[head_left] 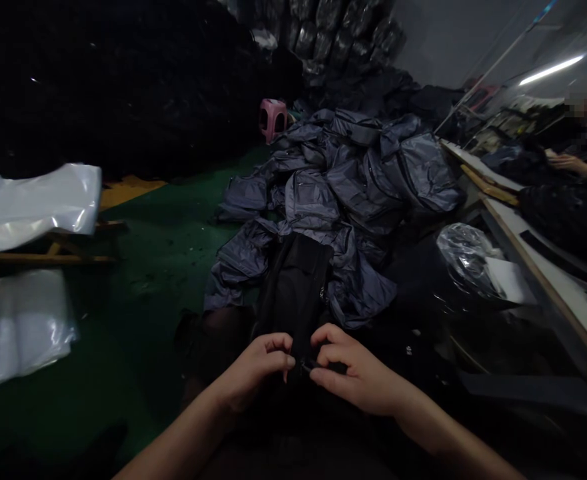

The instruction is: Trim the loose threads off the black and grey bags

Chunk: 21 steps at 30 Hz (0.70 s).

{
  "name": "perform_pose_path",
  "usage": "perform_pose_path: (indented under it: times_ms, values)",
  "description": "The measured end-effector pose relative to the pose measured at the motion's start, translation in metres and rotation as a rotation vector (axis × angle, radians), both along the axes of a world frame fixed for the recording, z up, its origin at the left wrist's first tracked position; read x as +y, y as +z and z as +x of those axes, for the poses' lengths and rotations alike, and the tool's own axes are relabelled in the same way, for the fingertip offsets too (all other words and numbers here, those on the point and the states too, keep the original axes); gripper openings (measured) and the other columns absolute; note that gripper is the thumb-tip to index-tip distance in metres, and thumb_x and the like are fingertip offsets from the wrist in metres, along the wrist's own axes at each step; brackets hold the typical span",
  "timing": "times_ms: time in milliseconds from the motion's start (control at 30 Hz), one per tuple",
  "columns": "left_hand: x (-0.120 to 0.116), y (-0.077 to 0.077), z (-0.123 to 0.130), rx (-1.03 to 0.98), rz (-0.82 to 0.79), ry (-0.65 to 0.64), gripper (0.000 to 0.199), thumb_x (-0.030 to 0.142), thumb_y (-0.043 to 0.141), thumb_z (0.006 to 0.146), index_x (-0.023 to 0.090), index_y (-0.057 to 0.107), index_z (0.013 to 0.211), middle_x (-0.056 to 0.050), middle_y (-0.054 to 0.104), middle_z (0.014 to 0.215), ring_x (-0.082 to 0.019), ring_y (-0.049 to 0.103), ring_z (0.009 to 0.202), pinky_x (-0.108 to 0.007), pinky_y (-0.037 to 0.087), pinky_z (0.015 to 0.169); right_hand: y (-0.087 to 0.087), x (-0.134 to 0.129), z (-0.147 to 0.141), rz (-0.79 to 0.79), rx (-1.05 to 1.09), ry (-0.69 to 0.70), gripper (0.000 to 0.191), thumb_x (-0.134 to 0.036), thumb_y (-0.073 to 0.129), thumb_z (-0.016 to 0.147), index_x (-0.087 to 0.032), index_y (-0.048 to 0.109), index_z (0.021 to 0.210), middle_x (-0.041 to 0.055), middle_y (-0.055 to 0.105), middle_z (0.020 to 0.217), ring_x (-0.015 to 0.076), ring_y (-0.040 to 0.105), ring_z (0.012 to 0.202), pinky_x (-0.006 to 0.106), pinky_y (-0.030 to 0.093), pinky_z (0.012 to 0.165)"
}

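Note:
A black fabric bag (293, 287) lies lengthwise in front of me, at my lap, with a zip and light metal pulls along its right side. My left hand (260, 367) pinches the bag's near end from the left, thumb against curled fingers. Close by on the right, my right hand (356, 373) is closed with thumb and fingertips on a small dark piece at the same end. Whether that piece is a zip pull or a strap end is too dark to tell. Beneath the bag's far part spread crumpled dark grey bags (368, 287).
A large heap of grey bags (313, 193) fills the floor ahead. Clear plastic sheets (18, 327) lie at left, some on a low wooden stand (53, 250). A pink stool (273, 120) stands behind. At right, a person's hand (570, 162) is over a long worktable (523, 267).

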State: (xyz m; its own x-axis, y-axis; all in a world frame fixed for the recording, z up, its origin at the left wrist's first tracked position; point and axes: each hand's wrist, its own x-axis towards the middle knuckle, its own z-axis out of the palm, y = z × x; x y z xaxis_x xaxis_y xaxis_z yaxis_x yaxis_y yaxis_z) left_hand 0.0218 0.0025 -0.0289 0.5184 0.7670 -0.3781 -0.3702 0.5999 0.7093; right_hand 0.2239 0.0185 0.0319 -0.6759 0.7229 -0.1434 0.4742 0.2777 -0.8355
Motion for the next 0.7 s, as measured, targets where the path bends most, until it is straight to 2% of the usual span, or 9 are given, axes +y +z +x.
perform_pose_path:
  times_ms: [333, 500, 600, 700]
  values:
    - [0.000, 0.001, 0.000, 0.004, -0.006, 0.010, 0.008, 0.017, 0.062, 0.064, 0.014, 0.057, 0.068, 0.001, 0.054, 0.058, -0.008, 0.046, 0.054, -0.019, 0.035, 0.053, 0.005, 0.001, -0.006, 0.006, -0.003, -0.017, 0.019, -0.025, 0.060, 0.086, -0.017, 0.053, 0.069, 0.0020, 0.047, 0.102, 0.0134, 0.050, 0.091, 0.024, 0.041, 0.080]
    - [0.000, 0.004, 0.000, 0.005, -0.003, 0.012, 0.007, 0.017, 0.062, 0.065, 0.014, 0.056, 0.067, 0.002, 0.053, 0.057, -0.008, 0.045, 0.052, -0.018, 0.034, 0.051, -0.001, -0.001, -0.007, 0.000, 0.034, -0.047, 0.017, -0.030, 0.059, 0.087, -0.018, 0.057, 0.074, 0.0009, 0.046, 0.089, 0.0127, 0.048, 0.079, 0.024, 0.042, 0.072]
    - [0.000, 0.003, -0.001, 0.013, -0.003, 0.010, 0.007, 0.017, 0.062, 0.064, 0.014, 0.057, 0.068, 0.001, 0.055, 0.058, -0.008, 0.046, 0.054, -0.019, 0.036, 0.053, -0.006, -0.004, -0.004, -0.050, 0.129, -0.072, 0.020, -0.034, 0.058, 0.087, -0.018, 0.060, 0.076, 0.0017, 0.046, 0.087, 0.0135, 0.048, 0.079, 0.026, 0.042, 0.072]
    - [0.000, 0.002, -0.001, 0.026, 0.002, 0.015, 0.006, 0.016, 0.061, 0.065, 0.014, 0.056, 0.068, 0.001, 0.055, 0.059, -0.009, 0.048, 0.057, -0.019, 0.037, 0.056, -0.005, -0.007, 0.000, -0.104, 0.265, -0.060, 0.024, -0.038, 0.057, 0.088, -0.017, 0.063, 0.077, 0.0033, 0.048, 0.091, 0.0160, 0.050, 0.087, 0.028, 0.042, 0.078]
